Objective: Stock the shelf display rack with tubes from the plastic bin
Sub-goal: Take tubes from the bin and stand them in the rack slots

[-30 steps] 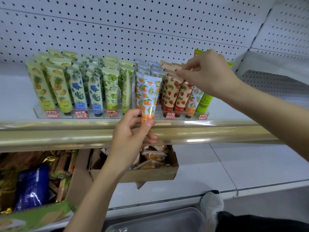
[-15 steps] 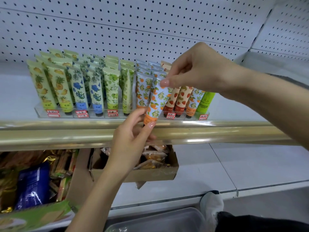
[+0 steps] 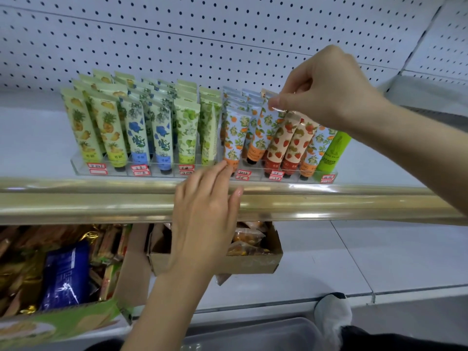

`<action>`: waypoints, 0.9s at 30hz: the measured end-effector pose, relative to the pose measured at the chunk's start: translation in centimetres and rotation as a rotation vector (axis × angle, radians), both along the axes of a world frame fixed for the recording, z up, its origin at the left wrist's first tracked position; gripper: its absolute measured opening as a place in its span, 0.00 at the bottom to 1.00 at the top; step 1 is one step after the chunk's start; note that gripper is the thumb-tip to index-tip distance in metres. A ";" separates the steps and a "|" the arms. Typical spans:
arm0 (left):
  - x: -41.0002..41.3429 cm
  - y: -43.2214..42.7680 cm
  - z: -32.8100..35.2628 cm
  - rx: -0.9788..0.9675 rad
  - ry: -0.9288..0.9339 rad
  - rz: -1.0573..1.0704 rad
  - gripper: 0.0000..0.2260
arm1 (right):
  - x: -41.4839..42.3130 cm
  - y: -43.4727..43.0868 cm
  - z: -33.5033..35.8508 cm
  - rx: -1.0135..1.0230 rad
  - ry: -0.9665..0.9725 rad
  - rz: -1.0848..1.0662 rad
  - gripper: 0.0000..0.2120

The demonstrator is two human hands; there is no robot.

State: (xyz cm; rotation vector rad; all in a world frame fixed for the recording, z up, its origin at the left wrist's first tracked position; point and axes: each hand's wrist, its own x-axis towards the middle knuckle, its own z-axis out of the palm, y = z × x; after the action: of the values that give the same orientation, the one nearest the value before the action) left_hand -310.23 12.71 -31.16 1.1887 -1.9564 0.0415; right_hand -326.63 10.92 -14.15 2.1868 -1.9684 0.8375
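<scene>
Orange-print tube (image 3: 266, 126) pinched atop by right hand (image 3: 326, 92), left hand (image 3: 207, 214) below

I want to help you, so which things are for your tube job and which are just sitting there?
For the job:
orange-flower tube, pinched at its top by the right hand
left hand
clear display rack
plastic bin

Just lying about:
cardboard snack box
blue packet
shoe

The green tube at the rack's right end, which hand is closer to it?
Right. The right hand pinches the top of an orange-print tube just up-left of the green tube; the left hand sits far left, low at the rack front.
</scene>
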 end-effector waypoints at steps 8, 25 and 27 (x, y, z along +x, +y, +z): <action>-0.1 -0.1 -0.2 -0.024 -0.028 0.039 0.19 | 0.0 -0.6 -1.3 0.009 0.085 -0.012 0.11; 0.0 -0.2 -0.6 -0.057 -0.031 0.049 0.20 | -0.1 -1.2 -1.4 0.049 0.130 -0.027 0.06; 0.2 -0.3 -0.5 -0.062 -0.004 0.033 0.20 | -0.2 -1.2 -1.4 0.057 0.125 -0.021 0.06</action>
State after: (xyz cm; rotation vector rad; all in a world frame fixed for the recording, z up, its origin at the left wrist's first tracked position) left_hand -310.07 12.45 -31.68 1.1811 -1.9257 0.1205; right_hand -326.82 9.72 -15.60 2.1862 -1.9758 0.6332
